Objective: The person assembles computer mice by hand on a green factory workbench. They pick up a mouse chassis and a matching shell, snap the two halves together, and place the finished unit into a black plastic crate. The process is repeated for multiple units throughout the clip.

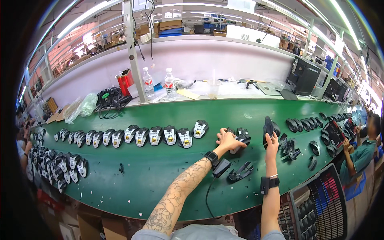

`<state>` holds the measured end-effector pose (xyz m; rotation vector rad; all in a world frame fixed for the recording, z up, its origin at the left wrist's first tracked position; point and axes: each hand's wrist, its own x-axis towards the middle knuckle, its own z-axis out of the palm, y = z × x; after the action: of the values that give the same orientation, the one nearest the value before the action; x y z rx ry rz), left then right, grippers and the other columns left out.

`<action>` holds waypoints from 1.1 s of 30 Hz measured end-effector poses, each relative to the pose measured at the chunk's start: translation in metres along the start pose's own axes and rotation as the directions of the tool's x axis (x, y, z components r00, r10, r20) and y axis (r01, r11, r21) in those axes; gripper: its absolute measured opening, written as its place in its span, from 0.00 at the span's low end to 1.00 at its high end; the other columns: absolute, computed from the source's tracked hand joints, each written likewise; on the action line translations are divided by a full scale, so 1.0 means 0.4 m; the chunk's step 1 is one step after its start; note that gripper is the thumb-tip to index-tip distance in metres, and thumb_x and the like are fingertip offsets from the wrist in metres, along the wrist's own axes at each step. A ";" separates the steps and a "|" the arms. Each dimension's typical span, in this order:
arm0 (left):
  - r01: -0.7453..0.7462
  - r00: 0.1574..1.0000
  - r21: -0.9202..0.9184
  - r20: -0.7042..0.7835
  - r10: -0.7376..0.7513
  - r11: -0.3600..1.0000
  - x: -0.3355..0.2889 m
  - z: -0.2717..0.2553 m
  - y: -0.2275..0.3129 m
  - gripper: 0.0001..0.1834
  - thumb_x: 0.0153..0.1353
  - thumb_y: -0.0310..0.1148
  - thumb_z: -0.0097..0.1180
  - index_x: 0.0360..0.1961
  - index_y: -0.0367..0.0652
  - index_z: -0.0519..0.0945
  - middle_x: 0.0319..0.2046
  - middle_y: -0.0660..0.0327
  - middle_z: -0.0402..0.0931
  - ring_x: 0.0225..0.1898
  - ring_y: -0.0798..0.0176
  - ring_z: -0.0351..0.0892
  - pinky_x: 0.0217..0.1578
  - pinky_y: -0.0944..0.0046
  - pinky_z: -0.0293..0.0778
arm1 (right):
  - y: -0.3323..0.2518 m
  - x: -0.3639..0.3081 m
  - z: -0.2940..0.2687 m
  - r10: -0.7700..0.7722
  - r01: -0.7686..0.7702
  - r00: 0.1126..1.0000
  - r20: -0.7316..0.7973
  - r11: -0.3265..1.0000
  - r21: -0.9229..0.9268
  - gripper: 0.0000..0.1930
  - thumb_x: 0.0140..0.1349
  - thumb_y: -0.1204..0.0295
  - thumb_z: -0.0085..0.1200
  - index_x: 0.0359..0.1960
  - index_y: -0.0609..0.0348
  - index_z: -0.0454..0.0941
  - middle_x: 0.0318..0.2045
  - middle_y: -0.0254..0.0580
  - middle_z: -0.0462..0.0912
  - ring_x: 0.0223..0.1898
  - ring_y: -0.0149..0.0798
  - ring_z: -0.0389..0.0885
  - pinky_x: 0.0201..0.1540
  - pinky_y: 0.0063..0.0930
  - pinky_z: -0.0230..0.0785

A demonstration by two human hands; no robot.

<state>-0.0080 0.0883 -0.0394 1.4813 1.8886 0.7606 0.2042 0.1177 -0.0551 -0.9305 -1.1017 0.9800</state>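
Note:
My left hand (pixel 227 141) has its fingers and thumb around a black-and-grey computer mouse body (pixel 243 136) lying on the green table. To its right, my right hand (pixel 272 145) holds up a curved black mouse shell (pixel 268 125), tilted on edge above the table. Below my left hand sit a small black box-shaped piece (pixel 221 168) with a cable and a black open-framed mouse part (pixel 241 173). A row of black-and-white mouse bodies (pixel 170 136), several with yellow stickers, runs leftward. Beside my right hand lie loose black plastic parts (pixel 289 148).
Piled mouse bodies (pixel 66 164) cover the table's left end. More black shells (pixel 306 124) lie at the right, near a person (pixel 362 140). Bottles (pixel 169 83), a cup (pixel 214 88) and a black computer case (pixel 305 76) stand behind. A black crate (pixel 320 204) is at lower right.

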 end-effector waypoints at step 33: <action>0.528 0.751 0.448 -0.643 -0.150 0.722 -0.681 -0.577 -0.603 0.39 0.29 0.60 0.71 0.35 0.39 0.76 0.64 0.41 0.46 0.67 0.34 0.37 0.57 0.29 0.45 | -0.044 -0.046 0.360 0.195 0.282 0.931 0.308 0.152 -0.947 0.35 0.50 0.47 0.59 0.60 0.45 0.67 0.66 0.55 0.50 0.67 0.70 0.37 0.57 0.77 0.41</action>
<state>-0.2835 -0.2429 -0.0403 1.2064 3.0103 0.4304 0.0639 0.1109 -0.0151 -1.8177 -2.2227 0.1684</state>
